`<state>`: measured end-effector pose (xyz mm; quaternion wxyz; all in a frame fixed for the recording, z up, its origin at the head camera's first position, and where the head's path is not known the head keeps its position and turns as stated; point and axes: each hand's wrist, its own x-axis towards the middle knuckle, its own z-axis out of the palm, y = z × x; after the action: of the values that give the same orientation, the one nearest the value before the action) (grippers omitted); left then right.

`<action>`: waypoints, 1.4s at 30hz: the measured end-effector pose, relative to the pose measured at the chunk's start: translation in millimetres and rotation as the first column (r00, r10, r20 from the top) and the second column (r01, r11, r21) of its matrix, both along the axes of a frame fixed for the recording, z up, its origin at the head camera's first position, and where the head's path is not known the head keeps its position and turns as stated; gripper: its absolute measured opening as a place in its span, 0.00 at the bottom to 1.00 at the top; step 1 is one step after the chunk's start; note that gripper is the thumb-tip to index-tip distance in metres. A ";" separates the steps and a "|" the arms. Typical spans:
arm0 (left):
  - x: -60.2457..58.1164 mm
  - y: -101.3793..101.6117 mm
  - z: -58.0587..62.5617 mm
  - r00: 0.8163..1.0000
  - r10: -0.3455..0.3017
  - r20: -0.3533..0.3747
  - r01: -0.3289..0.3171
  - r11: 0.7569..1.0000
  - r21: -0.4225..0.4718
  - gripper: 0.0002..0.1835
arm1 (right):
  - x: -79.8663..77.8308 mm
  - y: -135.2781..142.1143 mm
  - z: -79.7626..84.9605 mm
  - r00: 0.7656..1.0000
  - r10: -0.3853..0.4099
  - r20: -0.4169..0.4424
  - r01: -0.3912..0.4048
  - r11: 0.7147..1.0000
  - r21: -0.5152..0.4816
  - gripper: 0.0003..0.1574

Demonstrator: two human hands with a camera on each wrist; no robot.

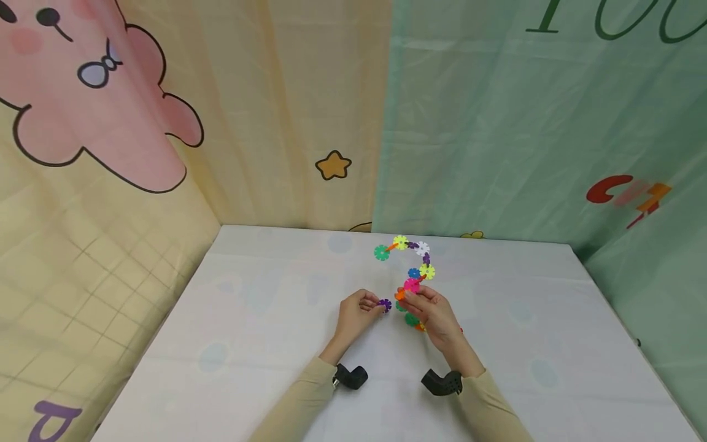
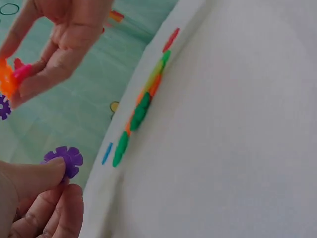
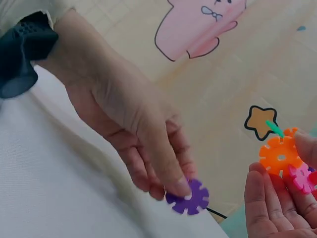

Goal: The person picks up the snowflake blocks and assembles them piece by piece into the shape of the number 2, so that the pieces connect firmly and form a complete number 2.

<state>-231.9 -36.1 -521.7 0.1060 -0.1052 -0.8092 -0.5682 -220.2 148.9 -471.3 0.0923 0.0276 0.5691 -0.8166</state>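
My left hand (image 1: pixel 356 316) pinches a purple snowflake disc (image 2: pixel 69 161) between thumb and fingers; its notched rim sticks out past the thumb in both wrist views. Just to the right, my right hand (image 1: pixel 439 316) holds a curved chain of snowflake discs by its orange disc (image 3: pixel 281 155), beside a pink disc (image 3: pixel 300 177). From there the chain arches away through yellow (image 1: pixel 427 271), purple and white (image 1: pixel 422 248) discs to a green disc (image 1: pixel 381 252) at the far end. A small gap separates the purple disc from the orange one.
Loose discs lie on the white table (image 1: pixel 265 356) beneath and beside my right hand: green (image 1: pixel 411 319), orange and yellow, red, and a blue disc (image 1: pixel 413 273). Printed curtains (image 1: pixel 469 123) stand behind the table. A black wrist camera (image 1: pixel 444 382) sits on each wrist.
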 end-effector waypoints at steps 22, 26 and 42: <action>49.0 -2.3 74.2 0.953 -0.269 0.139 0.174 0.862 0.476 0.09 | 3.9 3.3 8.5 0.979 0.125 -0.161 -0.144 0.983 -0.110 0.10; 50.4 -2.3 75.9 0.957 -0.260 0.130 0.173 0.869 0.463 0.09 | 5.6 3.7 11.3 0.972 0.150 -0.182 -0.174 0.977 -0.125 0.11; 54.2 -1.5 79.2 0.966 -0.229 0.117 0.164 0.899 0.405 0.09 | 8.0 5.3 10.8 0.966 0.172 -0.194 -0.198 0.972 -0.123 0.11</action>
<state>-177.7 -37.5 -442.5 0.0007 -0.1167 -0.6701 -0.7330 -212.2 154.2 -460.4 0.1177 -0.1074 0.5160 -0.8417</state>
